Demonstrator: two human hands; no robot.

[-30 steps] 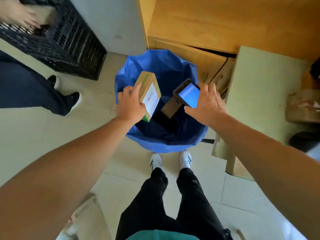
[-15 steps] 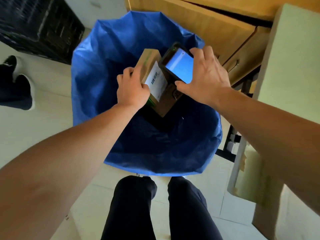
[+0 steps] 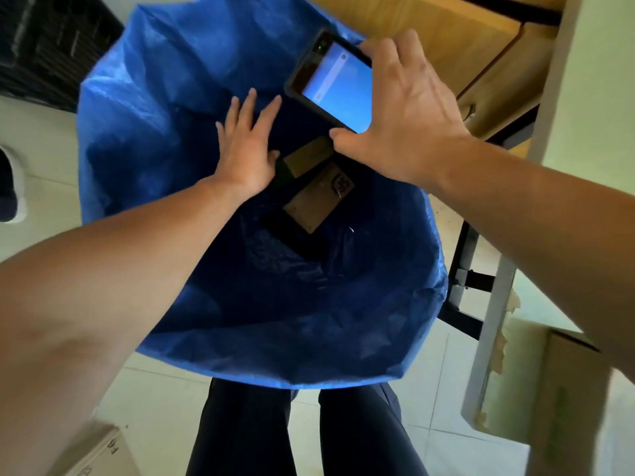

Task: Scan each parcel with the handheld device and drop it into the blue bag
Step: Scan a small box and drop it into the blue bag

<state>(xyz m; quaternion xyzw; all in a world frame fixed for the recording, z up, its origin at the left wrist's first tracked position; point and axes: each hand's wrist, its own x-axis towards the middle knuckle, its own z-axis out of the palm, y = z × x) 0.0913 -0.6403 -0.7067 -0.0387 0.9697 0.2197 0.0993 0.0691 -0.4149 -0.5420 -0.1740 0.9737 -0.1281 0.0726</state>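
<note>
Down inside the blue bag (image 3: 154, 97), a brown cardboard parcel (image 3: 309, 154) with a green edge sits tilted, just below and to the right of the left hand (image 3: 247, 149). It rests on or hangs just above a second brown parcel (image 3: 318, 197) with a black printed mark; the dim light makes it impossible to tell which. Both are well within the bag's walls.

The left hand's grip is apart, fingers spread flat over the bag's mouth, holding nothing. The right hand (image 3: 402, 111) has its grip clamped on the handheld device (image 3: 338, 84), thumb on the near edge and fingers on the far edge, the lit blue screen facing up. The device hangs directly over the open bag.

That looks like the main risk: held only by its edges above the opening, the device could slip and follow the parcels in. The screen text is too small to read, so whether the scan registered cannot be confirmed, and an unscanned parcel may already be in the bag. The tilted parcel may also land corner-first on the one beneath it. The bag's soft rim could fold inward if an arm brushes it.

Beyond the bag, wooden drawers (image 3: 446, 46) stand at the far right and a dark crate (image 3: 41, 46) at the far left. A cardboard box (image 3: 96, 451) lies on the floor at the near left, and the person's dark trousers (image 3: 292, 431) are at the near edge.
</note>
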